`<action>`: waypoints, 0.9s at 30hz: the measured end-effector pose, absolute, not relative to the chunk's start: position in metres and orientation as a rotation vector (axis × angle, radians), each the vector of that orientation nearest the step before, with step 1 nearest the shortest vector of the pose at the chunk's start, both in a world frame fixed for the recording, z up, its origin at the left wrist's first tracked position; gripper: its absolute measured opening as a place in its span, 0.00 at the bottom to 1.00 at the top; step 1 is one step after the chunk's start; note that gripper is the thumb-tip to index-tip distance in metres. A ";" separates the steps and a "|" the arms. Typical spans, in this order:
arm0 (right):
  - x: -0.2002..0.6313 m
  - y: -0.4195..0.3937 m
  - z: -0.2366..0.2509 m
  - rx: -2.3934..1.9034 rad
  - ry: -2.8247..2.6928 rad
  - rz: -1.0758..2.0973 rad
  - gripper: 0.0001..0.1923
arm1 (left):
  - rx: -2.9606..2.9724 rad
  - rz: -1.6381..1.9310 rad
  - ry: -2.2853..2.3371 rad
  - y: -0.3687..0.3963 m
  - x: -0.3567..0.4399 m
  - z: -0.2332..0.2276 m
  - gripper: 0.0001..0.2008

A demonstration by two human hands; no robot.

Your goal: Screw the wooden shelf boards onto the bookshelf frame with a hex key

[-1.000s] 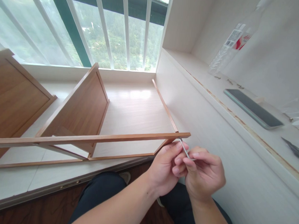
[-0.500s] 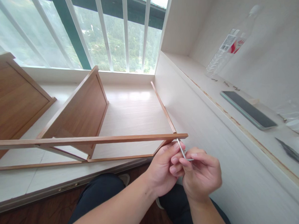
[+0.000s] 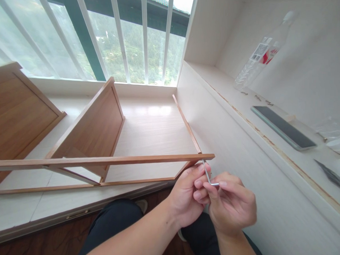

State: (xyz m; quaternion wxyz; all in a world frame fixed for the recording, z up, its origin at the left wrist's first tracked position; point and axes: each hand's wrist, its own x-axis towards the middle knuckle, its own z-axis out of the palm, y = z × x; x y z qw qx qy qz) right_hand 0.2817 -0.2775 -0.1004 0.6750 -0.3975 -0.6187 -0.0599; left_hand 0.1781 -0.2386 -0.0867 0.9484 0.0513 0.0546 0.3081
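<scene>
A small metal hex key (image 3: pixel 208 174) is pinched between the fingers of my left hand (image 3: pixel 187 194) and my right hand (image 3: pixel 231 204). Its long end points up into the near right corner of a brown wooden shelf frame (image 3: pixel 123 160) that lies on its side on the white window ledge (image 3: pixel 147 121). A thin wooden rail of the frame runs from that corner far to the left. An upright wooden divider panel (image 3: pixel 93 128) stands inside the frame.
Another wooden panel (image 3: pixel 15 105) stands at the left. A white side shelf (image 3: pixel 244 108) on the right holds a plastic bottle (image 3: pixel 260 56), a phone (image 3: pixel 282 126), loose screws (image 3: pixel 257 96), plastic bags and a dark tool (image 3: pixel 331 174). Window bars at the back.
Both hands stayed at the frame's corner. The hex key's bent end has turned a little, now showing between my right fingers. The camera shifted slightly.
</scene>
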 end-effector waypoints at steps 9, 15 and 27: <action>0.281 -0.278 -0.099 -0.937 -1.370 -0.184 0.18 | 0.109 0.646 0.093 -0.240 0.180 -0.090 0.13; 0.281 -0.276 -0.099 -0.918 -1.362 -0.168 0.17 | 0.109 0.663 0.117 -0.240 0.181 -0.089 0.12; 0.275 -0.281 -0.096 -0.985 -1.319 0.128 0.09 | 0.065 0.688 0.154 -0.240 0.185 -0.091 0.11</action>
